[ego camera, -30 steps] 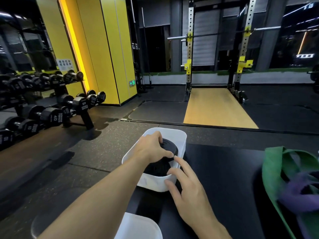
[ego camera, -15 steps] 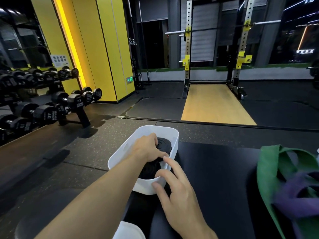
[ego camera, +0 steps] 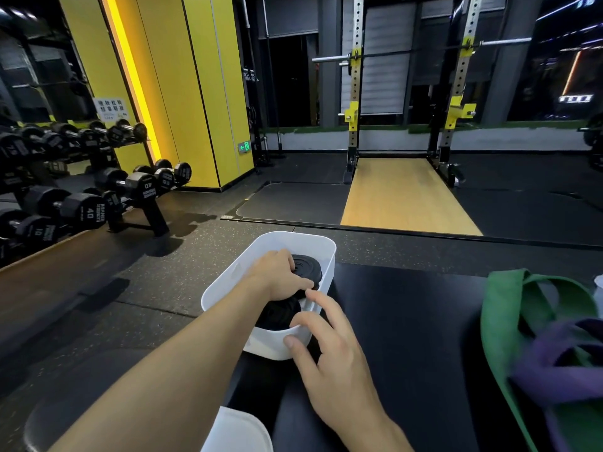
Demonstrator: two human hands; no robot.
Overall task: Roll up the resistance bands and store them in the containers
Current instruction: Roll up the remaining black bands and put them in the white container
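Note:
A white container point(ego camera: 228, 278) stands on the black mat with two rolled black resistance bands inside. My left hand point(ego camera: 277, 272) reaches into it, fingers curled over the far rolled black band point(ego camera: 310, 267). The nearer black roll point(ego camera: 277, 314) lies below my left wrist. My right hand point(ego camera: 329, 350) rests on the container's near right rim, thumb on the outer wall and fingers over the edge. A loose green band point(ego camera: 502, 321) and a purple band point(ego camera: 567, 360) lie in a heap at the right.
A second white container point(ego camera: 241, 432) shows at the bottom edge. A dumbbell rack point(ego camera: 81, 197) lines the left side. A squat rack point(ego camera: 354, 109) with a wooden platform stands behind. Another white object point(ego camera: 598, 288) peeks in at the right edge.
My left hand has pressed the black roll a little deeper into the container. My right hand stays at the near rim. The view has shifted slightly.

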